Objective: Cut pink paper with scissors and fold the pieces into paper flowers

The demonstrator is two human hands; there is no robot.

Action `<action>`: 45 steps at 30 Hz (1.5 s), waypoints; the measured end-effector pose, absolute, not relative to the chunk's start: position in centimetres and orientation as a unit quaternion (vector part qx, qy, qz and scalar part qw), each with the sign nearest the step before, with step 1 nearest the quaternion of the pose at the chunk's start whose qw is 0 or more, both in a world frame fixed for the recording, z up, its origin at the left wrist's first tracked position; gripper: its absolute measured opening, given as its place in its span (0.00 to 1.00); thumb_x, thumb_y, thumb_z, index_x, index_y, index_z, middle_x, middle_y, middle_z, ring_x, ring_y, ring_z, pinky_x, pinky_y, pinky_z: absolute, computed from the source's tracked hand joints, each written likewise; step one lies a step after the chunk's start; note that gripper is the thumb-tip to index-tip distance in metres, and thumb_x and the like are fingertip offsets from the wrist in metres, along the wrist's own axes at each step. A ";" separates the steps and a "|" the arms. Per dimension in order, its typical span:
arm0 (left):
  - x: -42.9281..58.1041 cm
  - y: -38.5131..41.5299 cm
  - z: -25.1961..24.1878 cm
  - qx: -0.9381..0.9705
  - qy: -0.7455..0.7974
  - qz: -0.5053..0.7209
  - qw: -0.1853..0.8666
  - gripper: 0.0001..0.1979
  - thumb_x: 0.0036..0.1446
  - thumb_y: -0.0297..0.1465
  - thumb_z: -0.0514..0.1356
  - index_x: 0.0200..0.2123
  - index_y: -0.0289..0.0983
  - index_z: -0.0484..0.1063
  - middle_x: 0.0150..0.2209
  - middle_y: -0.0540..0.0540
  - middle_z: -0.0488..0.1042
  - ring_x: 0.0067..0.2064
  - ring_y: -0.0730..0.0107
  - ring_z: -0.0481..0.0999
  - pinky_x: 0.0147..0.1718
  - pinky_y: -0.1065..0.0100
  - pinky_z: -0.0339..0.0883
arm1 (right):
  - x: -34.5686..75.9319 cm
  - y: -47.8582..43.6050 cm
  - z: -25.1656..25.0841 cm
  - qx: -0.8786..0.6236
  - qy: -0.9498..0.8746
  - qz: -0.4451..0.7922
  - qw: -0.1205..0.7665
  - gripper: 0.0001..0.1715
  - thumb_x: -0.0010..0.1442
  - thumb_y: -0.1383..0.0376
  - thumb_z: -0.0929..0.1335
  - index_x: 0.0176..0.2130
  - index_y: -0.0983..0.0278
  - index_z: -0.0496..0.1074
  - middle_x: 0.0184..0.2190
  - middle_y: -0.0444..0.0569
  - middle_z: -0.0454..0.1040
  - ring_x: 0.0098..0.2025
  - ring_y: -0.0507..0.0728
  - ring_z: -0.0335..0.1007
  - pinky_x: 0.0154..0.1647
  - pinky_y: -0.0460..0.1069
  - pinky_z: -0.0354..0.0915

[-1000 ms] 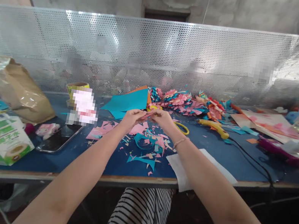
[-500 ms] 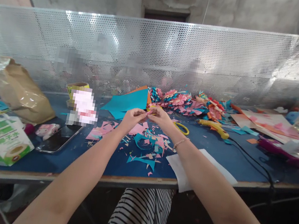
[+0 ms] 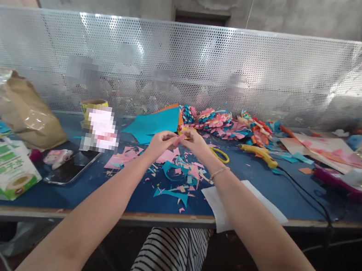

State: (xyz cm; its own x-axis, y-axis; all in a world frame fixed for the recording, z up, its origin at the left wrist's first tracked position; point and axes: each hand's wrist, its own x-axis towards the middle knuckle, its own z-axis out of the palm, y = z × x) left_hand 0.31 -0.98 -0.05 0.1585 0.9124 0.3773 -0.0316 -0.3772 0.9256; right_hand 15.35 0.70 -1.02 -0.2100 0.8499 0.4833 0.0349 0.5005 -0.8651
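My left hand (image 3: 161, 142) and my right hand (image 3: 195, 142) meet above the middle of the table, fingertips pinched close together. Between them is a small piece of pink paper (image 3: 179, 140), mostly covered by the fingers. Below the hands lie pink and teal paper scraps (image 3: 179, 172), loose on the blue tabletop. Just behind my left hand is a stack of teal paper sheets (image 3: 153, 123). Yellow-handled scissors (image 3: 220, 155) lie beside my right wrist, partly hidden by it.
Fringed paper flowers (image 3: 213, 121) are heaped along the perforated metal screen (image 3: 109, 67). A yellow glue gun (image 3: 261, 156) trails a black cord. White paper (image 3: 260, 201) is under my right forearm. At left are a phone (image 3: 71, 170), a green box (image 3: 1, 169) and a brown bag (image 3: 27, 113).
My hands have stayed nearly in place, with small finger movements; more of the pink paper shows between them. A blurred brownish shape has come in at the left edge.
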 end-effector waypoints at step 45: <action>0.5 -1.4 0.5 0.572 0.307 0.598 0.470 0.23 0.35 0.35 0.68 0.36 0.36 0.65 0.32 0.47 0.74 0.35 0.69 0.74 0.38 0.62 0.69 | 15.9 0.0 -0.3 -0.293 -0.747 0.021 0.597 0.13 0.47 0.75 0.63 0.31 0.62 0.71 0.37 0.50 0.65 0.41 0.55 0.63 0.33 0.48 0.65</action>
